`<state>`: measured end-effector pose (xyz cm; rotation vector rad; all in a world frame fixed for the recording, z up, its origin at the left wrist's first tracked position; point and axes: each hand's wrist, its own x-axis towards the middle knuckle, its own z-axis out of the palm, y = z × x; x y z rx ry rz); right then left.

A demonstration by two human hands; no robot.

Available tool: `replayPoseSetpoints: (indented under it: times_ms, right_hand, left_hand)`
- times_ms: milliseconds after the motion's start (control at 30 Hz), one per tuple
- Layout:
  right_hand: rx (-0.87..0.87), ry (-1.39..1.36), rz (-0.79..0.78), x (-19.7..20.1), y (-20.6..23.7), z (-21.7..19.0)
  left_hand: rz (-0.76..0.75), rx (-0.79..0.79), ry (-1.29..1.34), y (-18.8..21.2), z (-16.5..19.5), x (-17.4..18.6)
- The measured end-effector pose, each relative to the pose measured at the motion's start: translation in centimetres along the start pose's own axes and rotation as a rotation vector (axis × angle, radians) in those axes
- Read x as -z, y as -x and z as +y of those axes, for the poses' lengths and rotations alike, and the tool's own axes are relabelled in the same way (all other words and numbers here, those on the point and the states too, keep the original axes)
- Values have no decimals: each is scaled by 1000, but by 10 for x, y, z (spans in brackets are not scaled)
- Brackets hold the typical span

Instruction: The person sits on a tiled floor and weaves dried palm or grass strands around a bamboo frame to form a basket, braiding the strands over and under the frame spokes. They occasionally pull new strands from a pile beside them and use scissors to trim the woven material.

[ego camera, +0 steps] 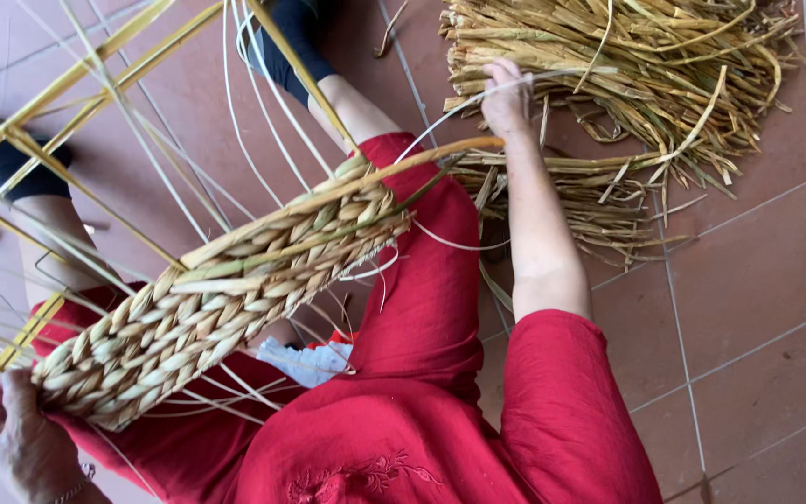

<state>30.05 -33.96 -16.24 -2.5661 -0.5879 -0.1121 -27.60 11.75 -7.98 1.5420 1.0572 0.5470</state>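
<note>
Woven panel (226,289): a band of plaited straw-coloured fibre built on a yellow wire frame (67,121), lying across the person's lap over the red garment (422,411). It runs diagonally from lower left to upper right, which puts the finished plaiting close to the body and leaves the bare frame ribs projecting up and away over the floor (757,308).

Left hand (16,439): at the lower left end of the panel, fingers curled around its edge and touching the weave. This grip appears to steady the frame so that it does not swing while the other arm is extended.

Right hand (506,98): stretched well away from the panel, resting on the pile of loose dried fibre (627,84) that lies on the floor ahead of the knees. The fingers are bent into the strands; whether they have closed on a particular strand cannot be determined. A thin pale strand (450,117) runs from this hand back toward the upper end of the panel.

The pile sits within arm's reach on the right side, so material can be taken without shifting the panel. A crumpled white cloth (305,359) lies in the lap beneath the panel.
</note>
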Motion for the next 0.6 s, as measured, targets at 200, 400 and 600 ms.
replayPoseSetpoints:
  times_ms: [200,400,600]
  right_hand:
    - [-69,294,-286,-10,-40,-18]
    - [15,365,-67,-13,-36,-12]
    - [110,-290,497,36,-36,34]
  left_hand:
    - [-23,19,-55,0,10,0]
    - [57,-133,-477,1,36,-10]
    - [260,-568,-789,7,46,-29]
